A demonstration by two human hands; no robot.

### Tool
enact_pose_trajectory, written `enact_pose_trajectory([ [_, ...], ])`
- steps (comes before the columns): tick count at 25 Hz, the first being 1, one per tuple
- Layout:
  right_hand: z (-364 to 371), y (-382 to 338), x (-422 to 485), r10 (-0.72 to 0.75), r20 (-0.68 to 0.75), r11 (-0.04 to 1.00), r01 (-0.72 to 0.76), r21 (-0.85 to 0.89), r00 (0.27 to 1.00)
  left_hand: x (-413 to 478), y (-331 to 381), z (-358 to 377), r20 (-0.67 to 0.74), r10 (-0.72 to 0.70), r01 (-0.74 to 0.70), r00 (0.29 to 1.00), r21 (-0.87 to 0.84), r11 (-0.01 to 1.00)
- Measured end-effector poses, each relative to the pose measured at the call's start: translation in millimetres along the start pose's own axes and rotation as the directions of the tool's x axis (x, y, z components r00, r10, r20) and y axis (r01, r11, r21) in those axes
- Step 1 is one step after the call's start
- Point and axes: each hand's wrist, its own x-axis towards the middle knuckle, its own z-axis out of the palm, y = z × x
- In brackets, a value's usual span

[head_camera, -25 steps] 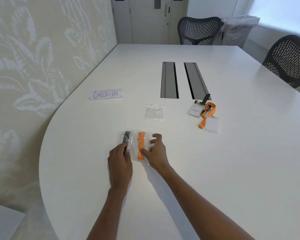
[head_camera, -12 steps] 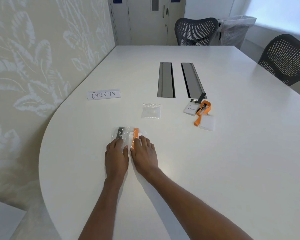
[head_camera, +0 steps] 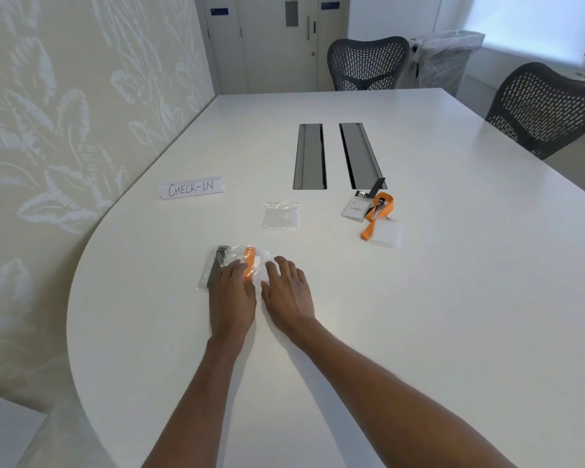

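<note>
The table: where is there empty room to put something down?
The table is bare all down its right, from the orange lanyard to the chair, and at the far end past the metal slots. The middle is crowded: the left hand and right hand at the bagged straps, the small clear bag, the CHECK-IN sign.

The packets (head_camera: 237,257) lie nearest on the worktop (head_camera: 453,298). Behind them sits a small bag (head_camera: 280,216), the sign (head_camera: 191,188) to its left, the badges (head_camera: 353,209) to its right.
</note>
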Motion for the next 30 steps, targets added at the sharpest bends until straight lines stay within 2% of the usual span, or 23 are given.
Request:
enact_pose_trajectory([
  [8, -35, 83, -6, 0.12, -0.014, 0.987, -0.12, -0.103, 0.993, -12, 85, 57, 0.139, 0.123, -0.112, 0.983, -0.085, 0.99],
  [11, -49, 114, -7, 0.177, -0.003, 0.976, -0.176, -0.132, 0.984, -10, 112, 80, 0.192, 0.123, -0.107, 0.974, -0.092, 0.99],
  [16, -65, 167, -3, 0.276, -0.012, 0.946, -0.274, -0.175, 0.961, -6, 143, 121, 0.312, 0.202, -0.188, 0.928, -0.075, 0.979],
  [19, -73, 197, 14, 0.324, 0.012, 0.934, -0.318, -0.164, 0.946, -14, 143, 135, 0.301, 0.219, -0.238, 0.928, 0.028, 0.971],
  [24, -84, 238, 58, 0.436, 0.05, 0.894, -0.426, -0.138, 0.899, -16, 141, 138, 0.281, 0.217, -0.239, 0.935, 0.046, 0.97],
  [26, -89, 251, 78, 0.462, 0.092, 0.883, -0.448, -0.14, 0.882, -17, 141, 138, 0.282, 0.205, -0.228, 0.937, 0.052, 0.972],
  [30, -95, 271, 109, 0.484, 0.284, 0.875, -0.456, -0.165, 0.827, -18, 144, 139, 0.28, 0.201, -0.227, 0.939, 0.06, 0.972],
])
